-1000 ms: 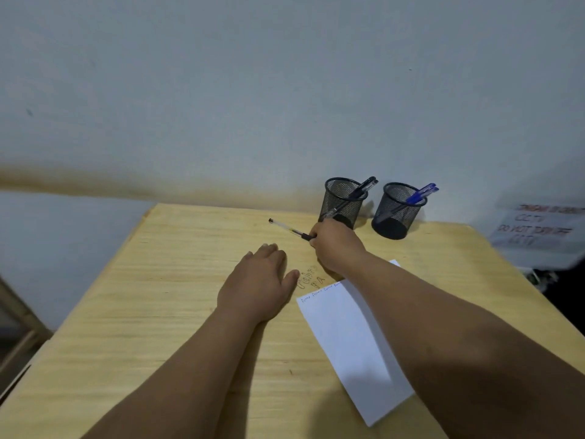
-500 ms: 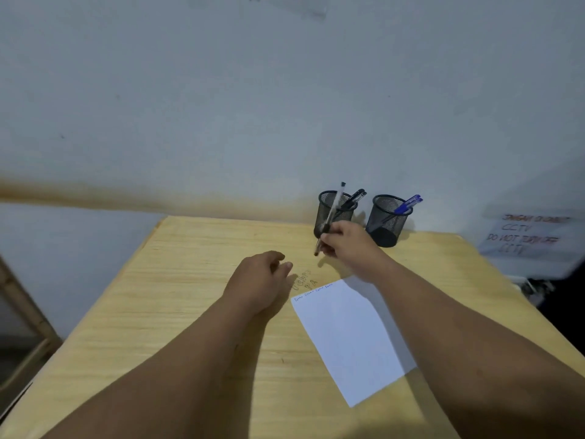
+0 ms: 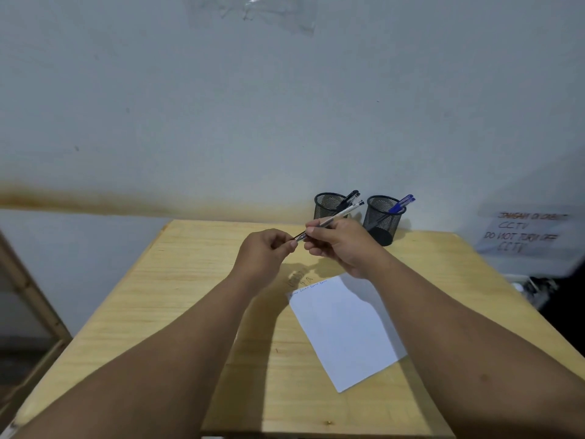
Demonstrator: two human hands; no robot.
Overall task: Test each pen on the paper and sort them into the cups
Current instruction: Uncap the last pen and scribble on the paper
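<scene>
My right hand (image 3: 340, 245) grips a clear pen (image 3: 343, 213) by its barrel, raised above the table and slanting up to the right. My left hand (image 3: 264, 253) pinches the pen's dark lower end, the cap end. A white sheet of paper (image 3: 343, 327) with a line of scribbles along its top edge lies under my right forearm. Two black mesh cups stand at the table's back. The left cup (image 3: 327, 205) holds a black pen (image 3: 351, 198). The right cup (image 3: 383, 218) holds blue pens (image 3: 402, 203).
The wooden table (image 3: 190, 296) stands against a pale wall. Pen marks show on the wood just above the paper. A handwritten notice (image 3: 525, 232) hangs at the right. A wooden frame (image 3: 28, 296) stands left of the table.
My right hand lifted the pen off the table and swung it up. My left hand rose from the table and pinched the pen's lower end.
</scene>
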